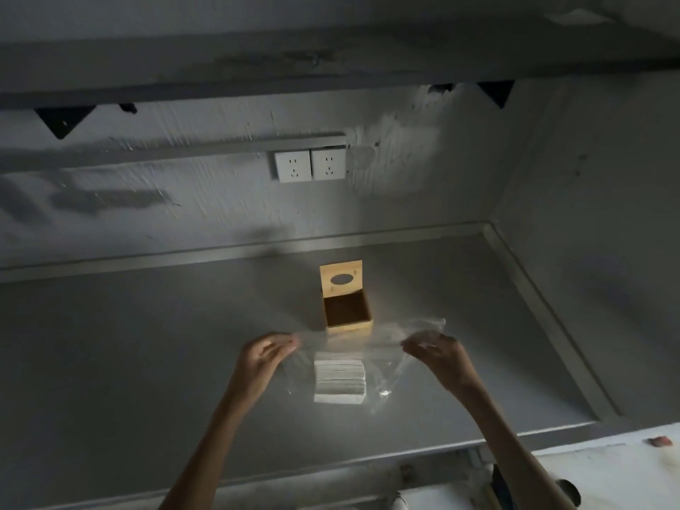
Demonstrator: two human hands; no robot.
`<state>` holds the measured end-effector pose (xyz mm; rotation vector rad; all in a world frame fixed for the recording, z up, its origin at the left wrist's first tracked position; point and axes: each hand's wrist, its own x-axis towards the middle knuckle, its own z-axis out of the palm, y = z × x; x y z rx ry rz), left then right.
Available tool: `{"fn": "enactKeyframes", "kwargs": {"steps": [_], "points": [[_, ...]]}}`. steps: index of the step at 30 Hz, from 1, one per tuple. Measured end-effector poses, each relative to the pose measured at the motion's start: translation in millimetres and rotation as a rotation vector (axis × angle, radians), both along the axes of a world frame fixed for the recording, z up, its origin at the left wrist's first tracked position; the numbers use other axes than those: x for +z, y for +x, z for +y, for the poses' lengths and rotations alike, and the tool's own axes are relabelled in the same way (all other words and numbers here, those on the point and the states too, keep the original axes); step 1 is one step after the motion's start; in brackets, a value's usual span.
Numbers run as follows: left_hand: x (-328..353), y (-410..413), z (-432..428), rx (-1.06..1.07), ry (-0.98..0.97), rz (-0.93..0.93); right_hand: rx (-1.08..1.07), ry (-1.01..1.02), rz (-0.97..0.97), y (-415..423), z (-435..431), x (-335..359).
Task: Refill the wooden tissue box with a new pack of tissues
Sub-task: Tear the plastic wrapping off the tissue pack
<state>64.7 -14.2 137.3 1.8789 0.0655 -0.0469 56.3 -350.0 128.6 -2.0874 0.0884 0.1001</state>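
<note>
A small wooden tissue box (347, 316) stands open and empty in the middle of the grey counter, its lid (341, 277) with an oval slot tipped up at the back. Just in front of it lies a white stack of tissues (340, 380) inside a clear plastic bag (386, 362). My left hand (263, 357) pinches the bag's top edge on the left. The right end of that same edge is pinched by my right hand (439, 357), and the mouth is stretched wide between them.
The grey counter (147, 362) has a raised rim at the back and right. Two white wall sockets (311, 165) sit on the wall behind, under a shelf with black brackets. A white surface with a small reddish item (660, 440) lies at the lower right.
</note>
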Motion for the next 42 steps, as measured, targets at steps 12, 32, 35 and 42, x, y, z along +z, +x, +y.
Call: {"fn": "enactKeyframes", "kwargs": {"steps": [12, 32, 35, 42], "points": [[69, 11, -1, -0.264, 0.322, -0.346, 0.042, 0.055, -0.164, 14, 10, 33], [117, 82, -54, -0.791, 0.743, -0.177, 0.236, -0.807, -0.477, -25, 140, 46], [118, 89, -53, -0.827, 0.755, -0.163, 0.185, -0.834, -0.492, -21, 147, 54], [134, 94, -49, -0.982, 0.601, 0.231, 0.109, -0.858, -0.492, -7, 137, 69]]}}
